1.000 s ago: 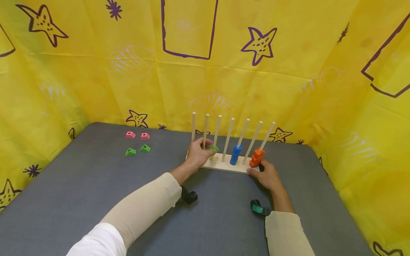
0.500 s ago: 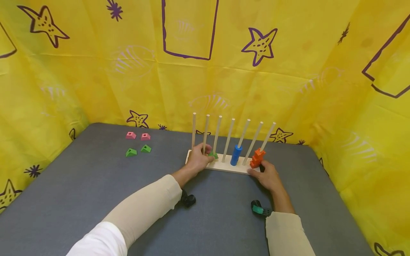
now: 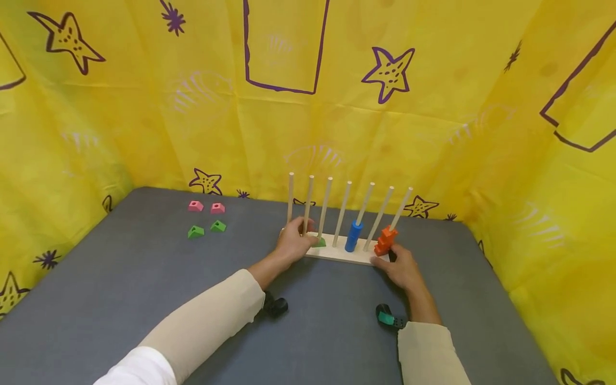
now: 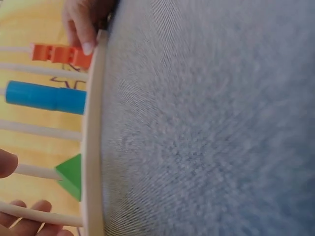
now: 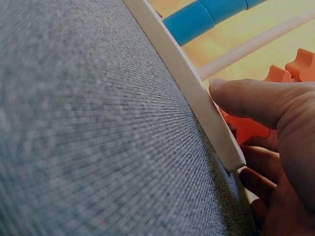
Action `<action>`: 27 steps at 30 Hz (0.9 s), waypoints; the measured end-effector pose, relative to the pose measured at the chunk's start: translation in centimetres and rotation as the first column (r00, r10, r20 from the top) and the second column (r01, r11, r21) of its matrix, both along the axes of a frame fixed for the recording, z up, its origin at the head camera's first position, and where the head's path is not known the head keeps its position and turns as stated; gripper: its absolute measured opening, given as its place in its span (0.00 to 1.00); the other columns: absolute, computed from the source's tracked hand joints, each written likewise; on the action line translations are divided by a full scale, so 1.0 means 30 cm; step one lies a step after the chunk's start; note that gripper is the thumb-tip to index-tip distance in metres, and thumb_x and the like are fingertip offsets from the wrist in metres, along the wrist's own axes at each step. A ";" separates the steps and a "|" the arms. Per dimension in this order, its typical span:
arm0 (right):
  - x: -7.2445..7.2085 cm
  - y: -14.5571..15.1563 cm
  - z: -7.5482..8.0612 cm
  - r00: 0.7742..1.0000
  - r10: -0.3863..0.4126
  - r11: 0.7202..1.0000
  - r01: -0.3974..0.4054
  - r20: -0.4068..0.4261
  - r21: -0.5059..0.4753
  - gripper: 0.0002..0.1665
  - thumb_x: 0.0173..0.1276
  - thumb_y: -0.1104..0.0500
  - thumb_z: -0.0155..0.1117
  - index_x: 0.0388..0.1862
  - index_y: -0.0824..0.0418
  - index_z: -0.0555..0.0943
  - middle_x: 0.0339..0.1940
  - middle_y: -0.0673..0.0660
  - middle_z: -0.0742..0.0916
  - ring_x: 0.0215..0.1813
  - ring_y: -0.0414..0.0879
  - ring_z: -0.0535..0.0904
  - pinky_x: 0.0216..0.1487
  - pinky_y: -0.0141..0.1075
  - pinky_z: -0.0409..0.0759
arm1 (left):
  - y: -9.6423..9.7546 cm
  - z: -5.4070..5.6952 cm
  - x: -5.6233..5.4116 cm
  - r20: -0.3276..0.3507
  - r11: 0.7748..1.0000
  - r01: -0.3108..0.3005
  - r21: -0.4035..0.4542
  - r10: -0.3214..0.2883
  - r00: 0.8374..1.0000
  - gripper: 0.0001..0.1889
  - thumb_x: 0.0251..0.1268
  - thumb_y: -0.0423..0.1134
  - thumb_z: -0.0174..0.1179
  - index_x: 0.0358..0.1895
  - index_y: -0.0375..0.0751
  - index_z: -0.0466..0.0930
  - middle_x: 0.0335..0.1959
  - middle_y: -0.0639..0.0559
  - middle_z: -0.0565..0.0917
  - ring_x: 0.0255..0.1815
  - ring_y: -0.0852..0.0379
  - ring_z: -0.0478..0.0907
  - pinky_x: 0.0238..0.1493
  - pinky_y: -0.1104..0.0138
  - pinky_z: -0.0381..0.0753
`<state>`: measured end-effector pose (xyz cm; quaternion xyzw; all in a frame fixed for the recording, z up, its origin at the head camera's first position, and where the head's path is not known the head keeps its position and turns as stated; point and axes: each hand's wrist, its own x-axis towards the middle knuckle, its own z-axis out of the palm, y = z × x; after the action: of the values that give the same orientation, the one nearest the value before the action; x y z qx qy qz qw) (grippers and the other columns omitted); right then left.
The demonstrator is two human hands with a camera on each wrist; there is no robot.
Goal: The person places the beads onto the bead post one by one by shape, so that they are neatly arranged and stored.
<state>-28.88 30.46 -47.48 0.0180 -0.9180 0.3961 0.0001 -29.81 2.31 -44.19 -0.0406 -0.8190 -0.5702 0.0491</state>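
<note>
A wooden peg stand (image 3: 332,252) with several upright pegs sits on the table. A green triangular block (image 4: 70,177) rests on its base at the foot of the third peg from the left. My left hand (image 3: 292,240) is around the second and third pegs, thumb and fingers spread apart and off the block. Blue cylinders (image 3: 353,237) are stacked on one peg, and notched orange blocks (image 3: 385,240) on the rightmost. My right hand (image 3: 402,266) grips the stand's right end, thumb at the front edge and fingers curled behind.
Two pink blocks (image 3: 195,206) and two green triangular blocks (image 3: 195,231) with holes lie on the grey table (image 3: 120,289) at the left. A yellow patterned cloth (image 3: 269,133) hangs behind and at both sides.
My left hand has lowered the green triangular block down the third peg to the base and let it go. My right hand has stayed at the stand's end.
</note>
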 end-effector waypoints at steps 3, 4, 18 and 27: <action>0.002 -0.005 0.001 1.000 0.003 1.000 -0.003 0.009 0.000 0.36 0.63 0.49 0.70 0.62 0.69 0.71 0.60 0.71 0.76 0.59 0.66 0.71 0.62 0.61 0.63 | -0.019 0.014 0.029 0.005 1.000 0.004 -0.027 -0.003 1.000 0.23 0.55 0.31 0.65 0.57 0.33 0.76 0.51 0.38 0.80 0.54 0.44 0.74 0.52 0.51 0.73; 0.002 -0.004 0.001 1.000 0.005 1.000 -0.005 0.007 -0.001 0.36 0.63 0.49 0.70 0.62 0.69 0.71 0.60 0.71 0.76 0.59 0.66 0.70 0.62 0.61 0.62 | -0.026 0.018 0.038 0.003 0.999 0.009 -0.034 -0.009 1.000 0.24 0.55 0.31 0.65 0.58 0.33 0.75 0.52 0.38 0.79 0.56 0.43 0.73 0.54 0.51 0.73; -0.006 0.007 0.000 1.000 0.014 1.000 -0.013 -0.024 0.012 0.33 0.64 0.52 0.69 0.61 0.69 0.72 0.63 0.72 0.74 0.63 0.68 0.68 0.63 0.62 0.60 | -0.158 0.109 0.124 -0.309 0.986 0.070 0.151 -0.020 0.951 0.14 0.61 0.25 0.63 0.50 0.29 0.78 0.46 0.38 0.82 0.48 0.45 0.79 0.51 0.52 0.76; -0.002 -0.001 -0.001 1.000 0.019 1.000 -0.019 -0.015 0.006 0.34 0.65 0.51 0.68 0.62 0.70 0.71 0.64 0.73 0.72 0.65 0.68 0.66 0.64 0.62 0.58 | -0.279 0.154 0.173 -0.384 0.978 0.062 0.198 0.020 0.923 0.13 0.62 0.24 0.62 0.49 0.26 0.77 0.46 0.38 0.82 0.49 0.45 0.79 0.49 0.63 0.78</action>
<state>-28.94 30.43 -47.51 0.0296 -0.9190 0.3931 0.0030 -24.63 -6.07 -39.56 -0.1548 -0.7295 -0.6335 0.2062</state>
